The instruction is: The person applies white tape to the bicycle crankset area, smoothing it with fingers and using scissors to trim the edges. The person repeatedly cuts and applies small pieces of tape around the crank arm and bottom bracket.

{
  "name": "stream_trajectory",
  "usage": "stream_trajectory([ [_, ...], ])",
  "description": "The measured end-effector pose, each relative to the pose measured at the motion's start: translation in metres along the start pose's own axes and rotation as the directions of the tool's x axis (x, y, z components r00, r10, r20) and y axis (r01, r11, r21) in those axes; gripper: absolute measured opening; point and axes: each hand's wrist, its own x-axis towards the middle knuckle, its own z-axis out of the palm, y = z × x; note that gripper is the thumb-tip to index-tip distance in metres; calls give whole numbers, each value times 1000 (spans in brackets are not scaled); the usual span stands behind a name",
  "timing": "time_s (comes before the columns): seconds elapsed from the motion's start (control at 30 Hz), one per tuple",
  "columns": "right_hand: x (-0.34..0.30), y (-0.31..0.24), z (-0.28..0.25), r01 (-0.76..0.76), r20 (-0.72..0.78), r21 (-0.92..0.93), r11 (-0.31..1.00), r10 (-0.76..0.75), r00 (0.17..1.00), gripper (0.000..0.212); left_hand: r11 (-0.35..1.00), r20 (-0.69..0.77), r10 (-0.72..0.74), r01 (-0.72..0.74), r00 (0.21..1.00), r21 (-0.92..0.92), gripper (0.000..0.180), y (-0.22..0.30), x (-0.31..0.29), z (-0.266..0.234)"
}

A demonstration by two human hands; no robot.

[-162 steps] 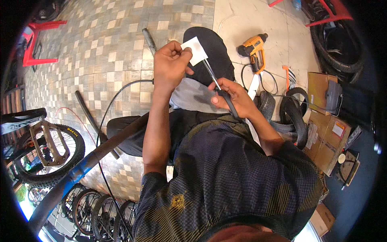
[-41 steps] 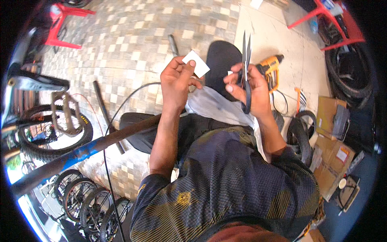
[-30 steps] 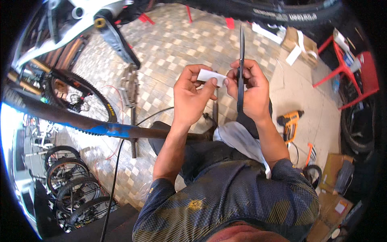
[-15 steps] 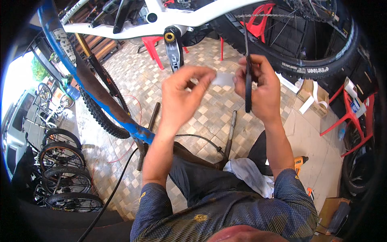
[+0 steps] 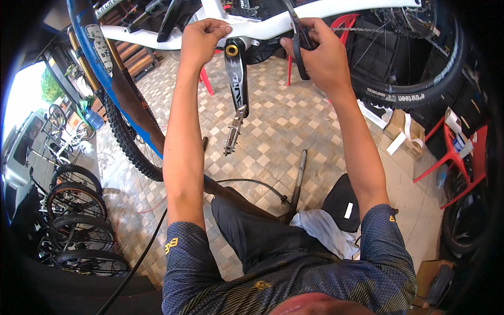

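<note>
My left hand (image 5: 202, 41) is up at the white bike frame (image 5: 273, 29), just above the crank arm (image 5: 237, 79). Its thumb and fingers are pinched at the tube; the small piece of translucent film they held a moment ago barely shows against the white paint. Black-handled scissors (image 5: 299, 44) are in my right hand (image 5: 325, 55), blades pointing up in front of the tube. A flat pedal (image 5: 233, 131) hangs from the crank's lower end.
A blue-and-brown stand or frame tube (image 5: 123, 100) slants along the left. A grey rag (image 5: 325, 231) lies by my leg. At right are an opened cardboard box (image 5: 404, 134), a red chair (image 5: 457, 152) and the rear tire (image 5: 409, 94). Several bikes (image 5: 79, 210) stand at far left.
Both hands have moved up and away from me to the white frame, and apart from each other. The translucent film no longer stretches between them. The scissors stay in my right hand.
</note>
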Motion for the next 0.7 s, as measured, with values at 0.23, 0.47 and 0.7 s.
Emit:
stream_trajectory([
  [0.23, 0, -5, -11, -45, 75, -194, 980, 61, 995, 58, 973, 19, 152, -153, 988, 175, 18, -1, 14, 7],
  [0.47, -16, 8, -46, -147, 400, 407, 902, -31, 916, 67, 938, -37, 273, -257, 961, 235, 20, -9, 16, 5],
  [0.7, -20, 31, -53, -294, 455, 769, 567, -163, 876, 66, 947, -83, 278, -258, 957, 194, 20, -9, 15, 10],
])
